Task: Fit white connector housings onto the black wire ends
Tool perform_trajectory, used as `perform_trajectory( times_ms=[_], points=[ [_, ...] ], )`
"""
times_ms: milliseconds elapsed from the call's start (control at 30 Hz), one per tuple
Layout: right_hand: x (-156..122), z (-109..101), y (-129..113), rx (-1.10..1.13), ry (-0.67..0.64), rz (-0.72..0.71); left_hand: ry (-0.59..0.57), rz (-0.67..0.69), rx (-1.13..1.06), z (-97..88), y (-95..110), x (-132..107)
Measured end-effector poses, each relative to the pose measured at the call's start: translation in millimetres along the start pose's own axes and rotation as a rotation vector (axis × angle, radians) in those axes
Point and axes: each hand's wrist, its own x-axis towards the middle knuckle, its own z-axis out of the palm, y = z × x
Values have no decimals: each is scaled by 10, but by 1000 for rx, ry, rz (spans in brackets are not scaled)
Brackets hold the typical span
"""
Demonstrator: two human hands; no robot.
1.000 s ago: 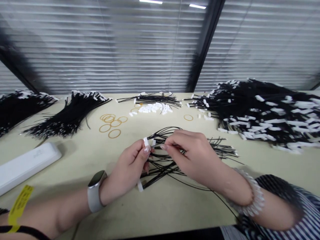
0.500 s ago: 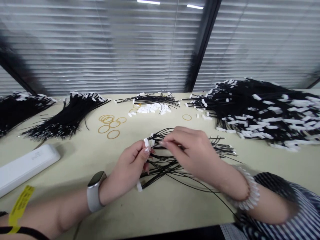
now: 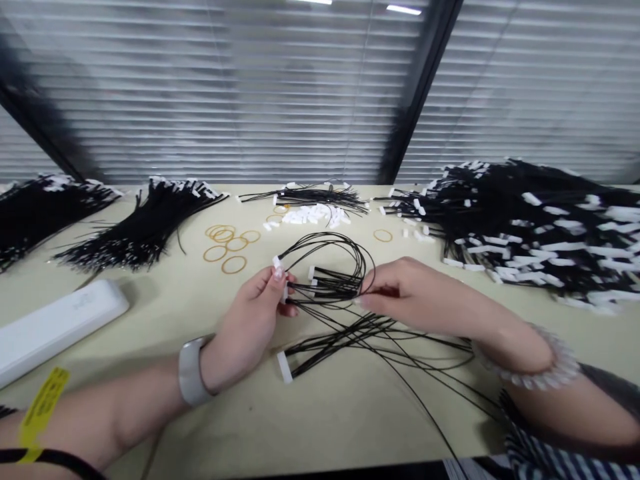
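Note:
My left hand (image 3: 257, 313) is closed, thumb and fingers pinching a white connector (image 3: 278, 264) that has black wires running out of it. The wires arc to the right in a loop (image 3: 345, 243). My right hand (image 3: 400, 293) has its thumb and fingertips closed round the right side of this wire bundle (image 3: 335, 287). Small white connectors (image 3: 312, 275) show inside the loop. Below, another white connector (image 3: 285, 367) lies on the table, its black wires (image 3: 320, 350) crossing to the right beneath my right hand.
Rubber bands (image 3: 234, 264) lie left of centre. Loose white connectors (image 3: 315, 215) and a thin wire bundle (image 3: 320, 197) sit at the back. A big heap of wires with connectors (image 3: 530, 213) is at right, more bundles (image 3: 145, 227) at left. A white box-like device (image 3: 60, 330) lies front left.
My right hand has moved right and slightly down, from beside the left hand's connectors to the far side of the bundle. The wires now form a visible loop between my hands.

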Motion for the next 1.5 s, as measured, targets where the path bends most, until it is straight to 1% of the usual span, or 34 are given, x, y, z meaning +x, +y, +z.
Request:
perform_trajectory(
  times_ms=[67,133,267,400,533,667,733,800,867,967,1033,1100,1167,1267,1400,1433,1500],
  points=[
    [3,60,-62,22,-33,-43,12,3,-30,2,0,4],
    [5,110,-108,-1,-30,-78,22,4,-48,7,7,7],
    [-10,150,-142,-89,54,-59,53,-23,-65,29,50,-1],
    [-42,150,-184,-68,105,-66,89,-38,-107,44,88,-6],
    [-73,196,-260,-112,94,-81,99,-94,-151,48,96,15],
    [-97,332,-327,-217,73,-139,135,-164,-170,74,121,32],
    [-104,403,-352,-237,62,-181,149,-175,-155,86,139,31],
    [-105,445,-371,-210,45,-211,154,-170,-138,89,152,29],
    [-99,453,-381,-147,57,-183,149,-155,-132,83,155,27],
    [-81,432,-370,-23,136,-29,134,-148,-135,71,148,32],
    [-70,428,-347,22,181,63,124,-155,-146,67,143,37],
    [-65,438,-323,-5,191,93,116,-168,-170,68,143,41],
    [-65,450,-306,-72,168,65,100,-175,-193,68,145,42],
    [-75,435,-313,-109,125,-18,86,-143,-177,60,138,37],
    [-86,396,-357,5,171,-30,66,-34,-64,30,95,21],
    [-85,403,-365,12,176,-39,57,-5,-30,22,81,16],
    [-77,446,-370,-55,178,-85,45,39,32,13,60,5]
  ],
)
